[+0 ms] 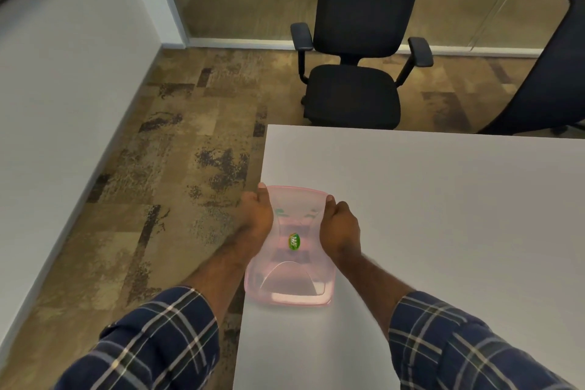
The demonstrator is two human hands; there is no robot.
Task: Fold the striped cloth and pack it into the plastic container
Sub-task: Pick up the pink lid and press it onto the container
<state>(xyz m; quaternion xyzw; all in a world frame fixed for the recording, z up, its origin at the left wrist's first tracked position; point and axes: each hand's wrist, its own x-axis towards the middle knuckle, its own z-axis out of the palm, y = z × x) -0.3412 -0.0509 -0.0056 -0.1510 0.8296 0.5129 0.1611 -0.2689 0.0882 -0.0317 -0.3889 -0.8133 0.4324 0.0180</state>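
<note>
A pink translucent plastic container [289, 290] with its lid on sits at the left edge of the white table [443, 199]. A green oval sticker marks the lid. Through the lid a dark striped shape shows faintly; I take it for the striped cloth [292, 255], but it is blurred. My left hand [258, 215] grips the container's left side near the far corner, thumb on the lid. On the right side my right hand [340, 228] grips it the same way.
The table's left edge runs just beside the container, with patterned carpet [177, 184] below. A black office chair [357, 66] stands past the far edge and a second chair [550, 73] at the far right. A white wall lies to the left.
</note>
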